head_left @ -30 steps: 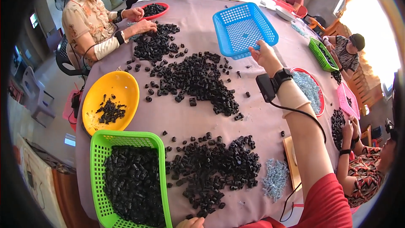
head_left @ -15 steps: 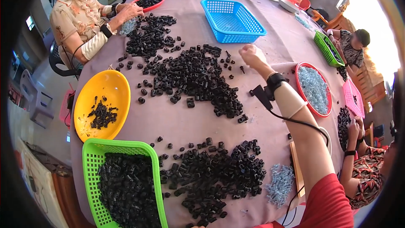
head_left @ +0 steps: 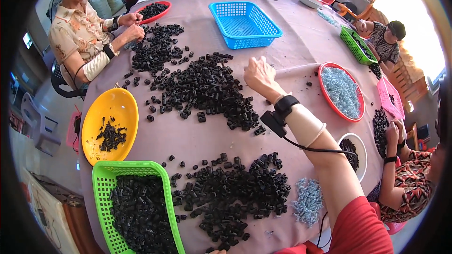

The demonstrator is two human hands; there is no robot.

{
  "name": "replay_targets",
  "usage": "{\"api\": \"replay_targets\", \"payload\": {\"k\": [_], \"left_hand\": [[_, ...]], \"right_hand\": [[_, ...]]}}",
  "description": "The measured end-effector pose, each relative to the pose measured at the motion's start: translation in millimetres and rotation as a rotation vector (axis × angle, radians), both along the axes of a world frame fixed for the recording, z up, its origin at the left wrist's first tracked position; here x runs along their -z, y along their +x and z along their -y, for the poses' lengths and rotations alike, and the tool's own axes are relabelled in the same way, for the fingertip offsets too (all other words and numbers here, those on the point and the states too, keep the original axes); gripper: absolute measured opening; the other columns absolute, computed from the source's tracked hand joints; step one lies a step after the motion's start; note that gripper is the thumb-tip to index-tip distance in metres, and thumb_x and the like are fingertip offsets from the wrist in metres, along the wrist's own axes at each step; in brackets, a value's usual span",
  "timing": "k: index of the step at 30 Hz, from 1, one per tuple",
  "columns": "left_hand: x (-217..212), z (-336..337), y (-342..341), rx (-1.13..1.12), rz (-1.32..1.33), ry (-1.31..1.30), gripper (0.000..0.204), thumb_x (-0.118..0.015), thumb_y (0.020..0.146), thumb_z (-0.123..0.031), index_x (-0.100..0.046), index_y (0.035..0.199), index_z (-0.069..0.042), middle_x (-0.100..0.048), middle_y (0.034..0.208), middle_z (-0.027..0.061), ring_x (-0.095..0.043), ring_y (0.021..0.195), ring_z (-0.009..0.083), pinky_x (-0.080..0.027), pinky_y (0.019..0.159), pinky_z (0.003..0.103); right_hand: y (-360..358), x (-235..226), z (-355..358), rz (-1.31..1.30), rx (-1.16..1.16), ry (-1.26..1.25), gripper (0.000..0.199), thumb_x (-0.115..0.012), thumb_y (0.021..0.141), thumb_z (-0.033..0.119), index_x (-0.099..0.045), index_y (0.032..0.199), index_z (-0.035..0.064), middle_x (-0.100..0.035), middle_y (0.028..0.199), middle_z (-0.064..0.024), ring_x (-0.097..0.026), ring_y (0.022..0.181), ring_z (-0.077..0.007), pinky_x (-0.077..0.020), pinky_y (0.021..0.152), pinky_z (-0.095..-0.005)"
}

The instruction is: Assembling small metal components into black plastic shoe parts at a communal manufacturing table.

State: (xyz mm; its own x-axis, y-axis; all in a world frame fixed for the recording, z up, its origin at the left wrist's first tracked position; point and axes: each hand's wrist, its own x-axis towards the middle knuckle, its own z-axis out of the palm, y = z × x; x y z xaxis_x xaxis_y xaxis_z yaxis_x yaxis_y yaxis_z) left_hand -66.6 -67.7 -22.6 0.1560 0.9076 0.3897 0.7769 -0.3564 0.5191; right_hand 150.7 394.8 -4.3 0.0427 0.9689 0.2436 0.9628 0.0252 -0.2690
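Note:
My right hand [head_left: 258, 76] reaches out over the table, its fingers curled down beside the far edge of a wide heap of small black plastic pieces [head_left: 207, 89]. A black band with a cable sits on that wrist. I cannot tell whether the hand holds anything. Closer to me lies a second heap of black pieces [head_left: 235, 193], with a small pile of silver springs [head_left: 308, 202] to its right. Only a sliver of my left hand [head_left: 217, 252] shows at the lower edge, near that heap.
A green basket [head_left: 127, 165] full of black pieces and a yellow bowl [head_left: 117, 106] stand at my left. A blue basket [head_left: 245, 21] sits far ahead, a red bowl [head_left: 325, 99] of springs to the right. Other people [head_left: 80, 33] sort pieces around the table.
My right hand has pulled back from beside the blue basket toward me and now hovers at the middle heap. My view has shifted lower over the table.

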Motion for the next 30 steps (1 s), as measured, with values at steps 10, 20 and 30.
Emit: {"api": "replay_targets", "payload": {"k": [10, 20, 30], "left_hand": [[-1, -1, 2, -0.015, 0.0, 0.01, 0.015, -0.058, 0.078, -0.001, -0.062, 0.092, -0.001, -0.061, 0.081, 0.0124, -0.06, 0.065, 0.0272, -0.049, 0.056, 0.035], [-1, -1, 2, -0.029, -0.022, 0.035, 0.013, -0.056, 0.08, -0.002, -0.063, 0.091, -0.001, -0.061, 0.08, 0.0122, -0.061, 0.066, 0.0271, -0.05, 0.056, 0.034], [-9, -6, 4, 0.0, 0.032, -0.005, 0.012, -0.054, 0.081, -0.003, -0.062, 0.091, -0.001, -0.061, 0.08, 0.0118, -0.06, 0.067, 0.0267, -0.05, 0.057, 0.034]], "right_hand": [[30, 26, -33, -0.057, -0.063, 0.292, 0.02, -0.047, 0.078, 0.012, -0.064, 0.082, 0.0006, -0.059, 0.083, -0.0228, -0.057, 0.084, -0.0374, -0.0461, 0.078, -0.0443], [30, 29, -15, -0.218, -0.347, 0.42, 0.016, -0.05, 0.076, 0.006, -0.06, 0.088, 0.0029, -0.056, 0.094, -0.0207, -0.054, 0.089, -0.039, -0.0468, 0.076, -0.0462], [169, 29, 5, 0.589, 0.304, -0.01, 0.03, -0.052, 0.082, 0.018, -0.061, 0.103, -0.0017, -0.052, 0.111, -0.0189, -0.056, 0.098, -0.0305, -0.046, 0.083, -0.0381]]}}
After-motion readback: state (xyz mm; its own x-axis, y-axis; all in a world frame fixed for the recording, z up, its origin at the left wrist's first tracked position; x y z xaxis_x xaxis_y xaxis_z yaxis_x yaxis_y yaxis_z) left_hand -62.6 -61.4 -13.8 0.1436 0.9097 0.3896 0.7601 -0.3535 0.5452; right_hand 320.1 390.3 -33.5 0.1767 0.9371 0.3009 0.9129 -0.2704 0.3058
